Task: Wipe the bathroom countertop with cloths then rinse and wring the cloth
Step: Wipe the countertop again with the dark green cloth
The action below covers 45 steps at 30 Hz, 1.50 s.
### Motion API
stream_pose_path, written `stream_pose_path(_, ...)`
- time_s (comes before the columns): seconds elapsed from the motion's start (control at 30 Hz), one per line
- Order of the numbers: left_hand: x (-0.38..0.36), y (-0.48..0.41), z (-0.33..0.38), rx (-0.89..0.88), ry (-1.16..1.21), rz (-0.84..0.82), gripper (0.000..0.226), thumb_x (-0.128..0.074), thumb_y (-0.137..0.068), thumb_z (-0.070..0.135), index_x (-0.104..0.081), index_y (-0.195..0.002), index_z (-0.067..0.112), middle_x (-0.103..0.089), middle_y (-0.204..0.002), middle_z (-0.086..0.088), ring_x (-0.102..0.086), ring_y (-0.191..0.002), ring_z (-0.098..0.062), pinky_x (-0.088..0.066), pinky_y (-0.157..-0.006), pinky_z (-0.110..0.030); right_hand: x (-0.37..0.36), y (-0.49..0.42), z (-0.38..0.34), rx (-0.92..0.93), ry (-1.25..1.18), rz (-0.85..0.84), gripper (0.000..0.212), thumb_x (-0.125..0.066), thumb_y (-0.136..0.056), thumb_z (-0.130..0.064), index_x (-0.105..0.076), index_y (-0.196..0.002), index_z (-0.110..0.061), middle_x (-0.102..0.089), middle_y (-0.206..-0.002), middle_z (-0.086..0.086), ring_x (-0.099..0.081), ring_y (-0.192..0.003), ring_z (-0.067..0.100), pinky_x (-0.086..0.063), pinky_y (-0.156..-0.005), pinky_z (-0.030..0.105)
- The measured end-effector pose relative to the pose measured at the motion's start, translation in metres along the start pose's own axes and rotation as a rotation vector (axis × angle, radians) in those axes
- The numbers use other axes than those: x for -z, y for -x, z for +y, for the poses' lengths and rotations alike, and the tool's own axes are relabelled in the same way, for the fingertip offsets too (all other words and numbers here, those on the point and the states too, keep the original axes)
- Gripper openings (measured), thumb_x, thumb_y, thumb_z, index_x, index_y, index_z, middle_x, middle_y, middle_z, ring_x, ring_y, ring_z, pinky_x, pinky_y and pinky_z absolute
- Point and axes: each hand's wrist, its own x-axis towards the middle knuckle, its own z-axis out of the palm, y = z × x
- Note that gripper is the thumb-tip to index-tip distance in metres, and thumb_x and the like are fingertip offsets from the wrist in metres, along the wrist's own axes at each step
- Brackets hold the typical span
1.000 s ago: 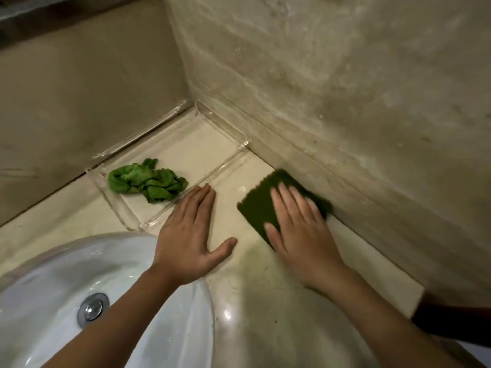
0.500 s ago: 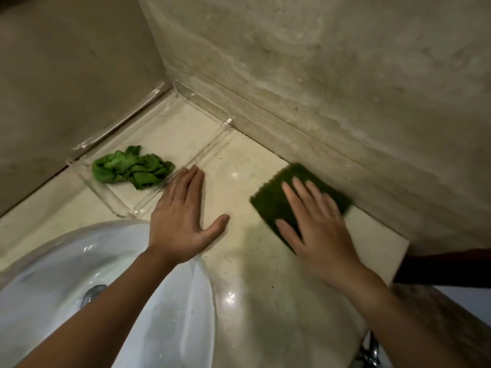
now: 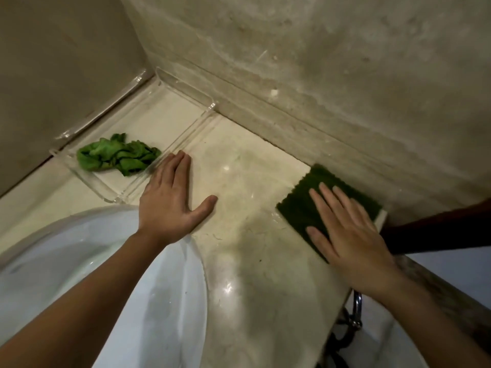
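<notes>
A dark green flat cloth (image 3: 305, 203) lies on the beige marble countertop (image 3: 247, 179) near its right end, against the wall. My right hand (image 3: 345, 235) presses flat on it with straight fingers and covers its near half. My left hand (image 3: 172, 200) rests palm down on the bare countertop, fingers straight, its fingertips touching the rim of a clear tray. A crumpled light green cloth (image 3: 117, 155) lies inside that tray.
The clear acrylic tray (image 3: 186, 102) fills the back corner where two stone walls meet. A white sink basin (image 3: 79, 261) sits at the lower left under my left forearm. The countertop ends at the right; chrome pipework (image 3: 356, 312) shows below that edge.
My right hand has slid the dark green cloth to the right along the wall, toward the countertop's end. My left hand has stayed flat beside the tray.
</notes>
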Motion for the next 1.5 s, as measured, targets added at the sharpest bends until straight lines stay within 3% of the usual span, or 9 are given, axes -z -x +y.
stream_pose_path(0.23, 0.0, 0.0, 0.0, -0.023, -0.014, 0.008, 0.094, -0.031, -0.077, 0.073, -0.027, -0.147, 0.011, -0.027, -0.153, -0.008, -0.021, -0.141, -0.023, -0.025, -0.111, -0.041, -0.008, -0.115, -0.077, 0.117, 0.021, 0.073, 0.058, -0.013, -0.098, -0.048, 0.0, -0.149, -0.023, 0.001, -0.158, -0.001, 0.006, -0.143, 0.018, 0.004, -0.114, 0.037)
stream_pose_path(0.37, 0.003, 0.001, 0.001, -0.015, 0.003, 0.0, 0.093, -0.032, -0.077, 0.073, -0.027, -0.147, 0.012, -0.027, -0.153, -0.007, -0.021, -0.141, -0.023, -0.026, -0.111, -0.043, -0.007, -0.047, -0.038, 0.131, -0.005, 0.069, 0.06, -0.003, -0.095, -0.052, -0.003, -0.149, -0.026, 0.0, -0.157, -0.005, 0.006, -0.143, 0.014, 0.006, -0.114, 0.032)
stream_pose_path(0.5, 0.001, 0.001, 0.002, 0.0, 0.004, -0.003, 0.094, -0.032, -0.076, 0.074, -0.026, -0.147, 0.012, -0.026, -0.154, -0.006, -0.02, -0.142, -0.022, -0.023, -0.112, -0.04, -0.003, 0.021, 0.002, 0.014, 0.028, 0.017, 0.06, -0.004, -0.096, -0.053, -0.01, -0.149, -0.025, -0.009, -0.156, -0.003, -0.001, -0.143, 0.014, -0.007, -0.115, 0.038)
stream_pose_path(0.6, 0.001, 0.001, 0.002, 0.001, 0.018, 0.003, 0.095, -0.033, -0.076, 0.074, -0.027, -0.147, 0.012, -0.027, -0.154, -0.007, -0.021, -0.141, -0.022, -0.022, -0.113, -0.039, 0.003, -0.026, -0.022, 0.046, -0.01, 0.035, 0.06, -0.001, -0.093, -0.053, 0.002, -0.148, -0.029, 0.002, -0.157, -0.006, 0.01, -0.142, 0.011, 0.006, -0.113, 0.033)
stream_pose_path(0.8, 0.001, -0.001, 0.001, -0.025, 0.011, 0.004, 0.096, -0.033, -0.077, 0.074, -0.026, -0.148, 0.01, -0.029, -0.153, -0.008, -0.023, -0.141, -0.023, -0.023, -0.112, -0.038, -0.009, -0.159, -0.099, 0.185, 0.043, 0.066, 0.056, -0.014, -0.1, -0.044, -0.002, -0.15, -0.023, -0.001, -0.158, -0.001, 0.004, -0.144, 0.018, 0.003, -0.114, 0.036)
stream_pose_path(1.03, 0.006, 0.002, 0.001, -0.03, 0.038, -0.024, 0.094, -0.035, -0.08, 0.073, -0.028, -0.147, 0.008, -0.028, -0.153, -0.01, -0.023, -0.142, -0.023, -0.024, -0.114, -0.039, 0.0, -0.091, -0.053, 0.229, 0.068, 0.055, 0.065, -0.007, -0.092, -0.054, -0.013, -0.148, -0.022, -0.015, -0.156, -0.001, -0.009, -0.143, 0.016, -0.009, -0.114, 0.035)
stream_pose_path(1.1, 0.01, 0.009, 0.002, -0.028, 0.081, 0.006, 0.089, -0.039, -0.081, 0.07, -0.032, -0.146, 0.009, -0.03, -0.152, -0.008, -0.025, -0.141, -0.021, -0.028, -0.111, -0.037, 0.005, -0.085, -0.045, 0.202, 0.072, 0.046, 0.066, -0.011, -0.093, -0.055, -0.017, -0.147, -0.019, -0.02, -0.155, 0.001, -0.013, -0.142, 0.017, -0.014, -0.114, 0.036)
stream_pose_path(1.33, 0.021, 0.072, -0.021, 0.066, 0.185, 0.197, 0.061, -0.056, -0.084, 0.052, -0.055, -0.13, 0.011, -0.051, -0.138, -0.002, -0.042, -0.132, -0.017, -0.043, -0.102, -0.038, -0.01, -0.157, -0.101, 0.229, 0.026, 0.036, 0.066, -0.007, -0.094, -0.048, 0.001, -0.149, -0.011, 0.003, -0.157, 0.007, 0.007, -0.143, 0.018, 0.007, -0.115, 0.035)
stream_pose_path(1.5, 0.026, 0.102, -0.043, 0.23, 0.17, 0.275, 0.042, -0.051, -0.087, 0.038, -0.062, -0.119, 0.012, -0.056, -0.13, 0.0, -0.052, -0.12, -0.017, -0.047, -0.092, -0.035, -0.025, -0.131, -0.13, 0.496, 0.103, 0.03, 0.068, -0.006, -0.096, -0.052, 0.0, -0.149, -0.01, -0.001, -0.157, 0.009, 0.003, -0.144, 0.022, 0.001, -0.115, 0.039)
